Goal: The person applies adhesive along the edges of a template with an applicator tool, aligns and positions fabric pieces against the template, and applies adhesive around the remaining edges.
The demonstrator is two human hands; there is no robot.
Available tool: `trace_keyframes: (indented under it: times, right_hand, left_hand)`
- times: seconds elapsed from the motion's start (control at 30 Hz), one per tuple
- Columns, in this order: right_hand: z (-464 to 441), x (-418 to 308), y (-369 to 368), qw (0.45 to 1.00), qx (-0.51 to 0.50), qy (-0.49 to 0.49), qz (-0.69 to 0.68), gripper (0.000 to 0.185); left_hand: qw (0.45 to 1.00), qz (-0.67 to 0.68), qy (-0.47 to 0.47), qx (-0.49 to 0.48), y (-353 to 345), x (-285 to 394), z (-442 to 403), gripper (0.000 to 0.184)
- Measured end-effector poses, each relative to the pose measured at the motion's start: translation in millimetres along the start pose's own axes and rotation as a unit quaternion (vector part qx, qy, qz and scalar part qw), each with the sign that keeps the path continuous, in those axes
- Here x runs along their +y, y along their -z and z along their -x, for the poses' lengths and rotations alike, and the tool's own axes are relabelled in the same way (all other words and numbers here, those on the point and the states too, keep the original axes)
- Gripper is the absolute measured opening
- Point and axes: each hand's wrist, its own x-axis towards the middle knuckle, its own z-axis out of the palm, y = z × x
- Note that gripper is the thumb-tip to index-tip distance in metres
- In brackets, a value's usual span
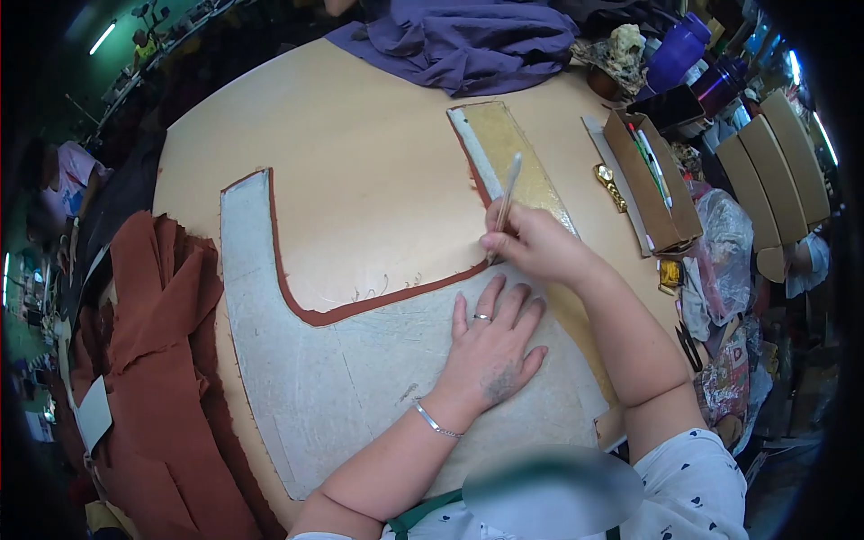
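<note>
A large pale grey pattern template (pixel 360 396) with a deep U-shaped cutout lies flat in front of me. Rust-brown fabric (pixel 387 307) shows as a narrow border along the cutout's edge. My left hand (pixel 495 351), with a ring on it, rests palm down on the template with its fingers spread. Just above it, my right hand (pixel 537 241) grips an upright, slightly tilted pen (pixel 511 175). The pen's lower end is at the right curve of the cutout, where my fingers partly hide it. A yellowish strip (pixel 506 135) runs along the template's right side.
Folded rust-brown cloth (pixel 157 360) hangs over the table's left side. Purple cloth (pixel 468 40) is heaped at the back. On the right are a cardboard box with pens (pixel 652 180), a gold watch (pixel 610 187), black snips (pixel 689 346) and plastic bags (pixel 724 252).
</note>
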Motion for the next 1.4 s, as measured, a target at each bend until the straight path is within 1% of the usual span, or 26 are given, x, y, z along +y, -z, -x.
trace_keyframes:
  times: [0.07,0.1,0.2,0.3,0.4,0.5,0.6,0.63,0.73,0.83,0.93,0.97,1.07,1.17,1.27,1.3,1.4]
  right_hand:
    - [-19.5,19.6,8.8,0.999,0.012,-0.021,-0.048,0.013]
    - [-31.0,24.9,15.3,0.999,0.023,-0.010,-0.024,0.013]
    - [-71.5,36.8,28.2,0.997,0.058,-0.040,0.021,0.012]
    - [-118.5,47.6,28.6,0.991,0.131,0.007,0.034,0.011]
    - [-158.3,52.7,29.0,0.981,0.175,0.043,-0.065,0.025]
    - [-190.7,57.4,28.0,0.974,0.217,0.045,-0.033,0.022]
    - [-211.6,63.7,24.7,0.964,0.257,0.069,0.009,0.013]
    - [-216.0,66.3,22.8,0.960,0.269,0.078,0.007,0.013]
    - [-209.8,67.3,20.1,0.961,0.262,0.071,-0.051,0.014]
    - [-192.5,67.1,20.4,0.959,0.271,0.073,-0.031,0.020]
    - [-157.5,64.8,25.9,0.977,0.193,0.048,-0.074,0.017]
    - [-142.8,61.1,27.2,0.982,0.174,0.046,-0.059,0.017]
    - [-129.4,50.3,30.0,0.986,0.145,0.021,-0.076,0.017]
    - [-154.6,49.5,25.4,0.977,0.184,0.066,-0.084,0.011]
    - [-185.2,59.2,20.3,0.963,0.247,0.078,-0.075,0.011]
    - [-191.0,60.0,19.9,0.962,0.252,0.066,-0.084,0.011]
    - [-190.9,66.5,18.5,0.957,0.256,0.075,-0.117,0.018]
  left_hand:
    - [1.000,-0.004,-0.004,0.005,-0.6,-0.7,0.6,0.050]
    - [1.000,-0.005,-0.004,0.008,-1.3,-1.1,0.8,0.050]
    - [1.000,-0.001,-0.005,0.019,-1.9,-1.5,1.6,0.049]
    - [1.000,0.005,0.000,0.019,-2.3,-1.3,1.5,0.048]
    - [1.000,0.003,-0.002,0.016,-1.7,-1.8,1.4,0.048]
    - [1.000,0.011,0.002,0.005,0.2,-1.6,0.1,0.049]
    - [1.000,0.015,0.003,0.005,0.6,-2.3,-0.3,0.049]
    - [1.000,0.016,0.004,0.005,0.2,-2.7,-0.1,0.049]
    - [1.000,0.015,0.004,0.006,0.2,-2.5,-0.5,0.049]
    - [1.000,0.011,0.002,0.009,-0.6,-2.6,0.1,0.049]
    - [1.000,0.009,0.004,0.018,-3.4,-3.0,1.4,0.049]
    - [1.000,0.009,0.004,0.019,-4.0,-3.0,1.6,0.049]
    - [1.000,0.006,0.006,0.017,-2.9,-2.1,0.9,0.049]
    - [1.000,0.004,0.003,0.010,-2.3,-1.4,0.4,0.049]
    - [1.000,0.002,0.004,0.000,0.1,0.2,0.1,0.049]
    - [1.000,0.001,0.006,-0.003,1.2,0.1,-0.3,0.049]
    - [1.000,0.004,0.007,-0.006,1.8,-0.5,-0.1,0.050]
